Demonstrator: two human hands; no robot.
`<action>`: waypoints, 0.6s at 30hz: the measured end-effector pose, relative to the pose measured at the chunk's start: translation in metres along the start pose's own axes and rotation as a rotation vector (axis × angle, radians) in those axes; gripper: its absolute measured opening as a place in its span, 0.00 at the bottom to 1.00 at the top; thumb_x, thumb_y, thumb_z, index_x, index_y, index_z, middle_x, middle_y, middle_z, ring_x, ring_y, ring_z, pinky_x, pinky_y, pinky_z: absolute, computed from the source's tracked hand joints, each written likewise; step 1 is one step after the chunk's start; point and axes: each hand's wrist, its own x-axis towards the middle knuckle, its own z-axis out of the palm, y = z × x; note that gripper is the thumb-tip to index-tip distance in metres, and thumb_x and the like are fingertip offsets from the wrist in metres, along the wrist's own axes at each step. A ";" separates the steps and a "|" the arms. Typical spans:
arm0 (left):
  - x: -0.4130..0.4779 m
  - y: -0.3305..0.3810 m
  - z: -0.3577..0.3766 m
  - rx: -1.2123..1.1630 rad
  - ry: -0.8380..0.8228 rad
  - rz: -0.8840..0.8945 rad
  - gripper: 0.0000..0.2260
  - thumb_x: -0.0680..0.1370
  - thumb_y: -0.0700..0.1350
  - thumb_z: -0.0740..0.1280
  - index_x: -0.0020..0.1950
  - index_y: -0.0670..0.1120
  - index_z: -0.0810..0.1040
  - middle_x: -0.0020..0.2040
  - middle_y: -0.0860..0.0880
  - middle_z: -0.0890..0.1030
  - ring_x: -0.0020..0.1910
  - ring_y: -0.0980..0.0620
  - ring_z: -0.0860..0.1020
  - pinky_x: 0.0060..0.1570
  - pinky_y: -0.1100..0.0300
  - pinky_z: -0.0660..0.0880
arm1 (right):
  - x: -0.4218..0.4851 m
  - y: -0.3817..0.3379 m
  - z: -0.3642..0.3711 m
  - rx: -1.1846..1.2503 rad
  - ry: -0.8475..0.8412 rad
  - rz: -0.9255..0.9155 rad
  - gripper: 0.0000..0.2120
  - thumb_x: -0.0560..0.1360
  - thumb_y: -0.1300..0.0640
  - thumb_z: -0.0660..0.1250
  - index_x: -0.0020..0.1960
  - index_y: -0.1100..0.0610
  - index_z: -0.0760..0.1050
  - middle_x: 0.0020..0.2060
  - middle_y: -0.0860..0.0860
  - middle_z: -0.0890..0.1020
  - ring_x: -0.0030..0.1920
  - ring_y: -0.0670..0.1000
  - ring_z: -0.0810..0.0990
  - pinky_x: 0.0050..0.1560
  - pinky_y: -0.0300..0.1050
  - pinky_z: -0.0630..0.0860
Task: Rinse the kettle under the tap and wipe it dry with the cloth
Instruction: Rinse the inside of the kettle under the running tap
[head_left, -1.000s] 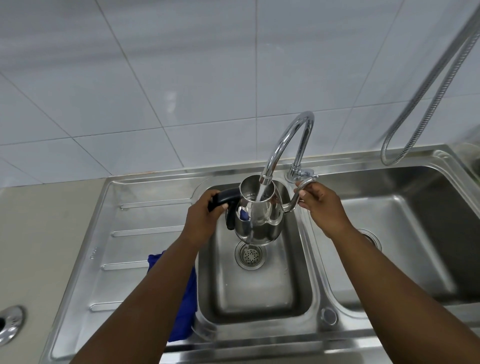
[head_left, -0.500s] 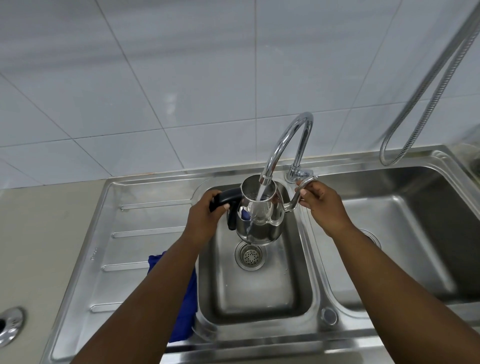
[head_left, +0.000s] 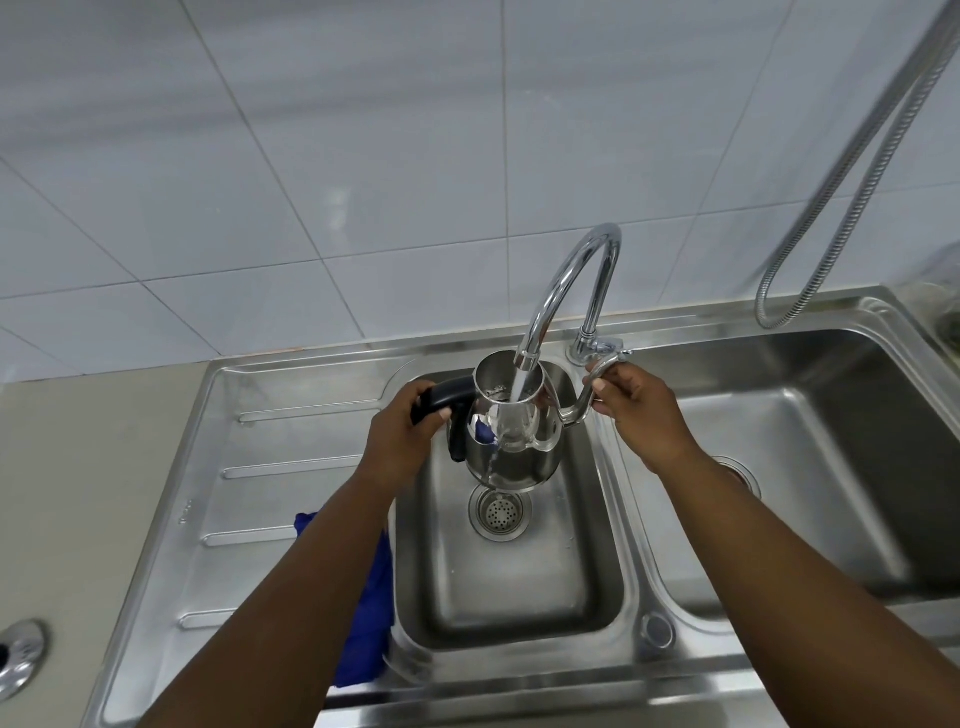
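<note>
Rinsing was in hand: left hand (head_left: 402, 441) gripped the kettle (head_left: 511, 431) under the running tap (head_left: 566, 291); right hand (head_left: 636, 410) pinched its spout. Next, probably emptying; cloth (head_left: 369, 623) lay near-left.

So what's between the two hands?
The kettle, seen in the head view. The left hand grips its black handle, the right hand is at the spout end, and tap water runs into its open top.
</note>
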 end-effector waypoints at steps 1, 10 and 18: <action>0.000 0.000 0.000 -0.001 -0.002 -0.004 0.11 0.75 0.41 0.68 0.56 0.51 0.75 0.44 0.57 0.77 0.43 0.65 0.74 0.42 0.75 0.66 | 0.000 0.001 0.000 -0.007 0.000 -0.001 0.10 0.80 0.63 0.65 0.54 0.52 0.81 0.53 0.57 0.86 0.56 0.59 0.85 0.62 0.56 0.80; 0.001 -0.005 -0.003 -0.013 -0.008 -0.009 0.11 0.75 0.42 0.68 0.57 0.51 0.75 0.46 0.54 0.78 0.45 0.63 0.75 0.45 0.69 0.68 | 0.000 0.001 0.003 -0.036 -0.003 0.006 0.10 0.80 0.62 0.65 0.58 0.55 0.81 0.52 0.56 0.86 0.55 0.58 0.85 0.62 0.56 0.80; 0.003 -0.011 -0.003 0.033 -0.006 0.008 0.12 0.76 0.42 0.68 0.58 0.50 0.75 0.48 0.51 0.80 0.46 0.53 0.76 0.45 0.70 0.68 | 0.001 -0.002 0.005 -0.020 -0.022 0.012 0.10 0.80 0.64 0.65 0.59 0.59 0.80 0.53 0.56 0.85 0.56 0.57 0.84 0.60 0.49 0.80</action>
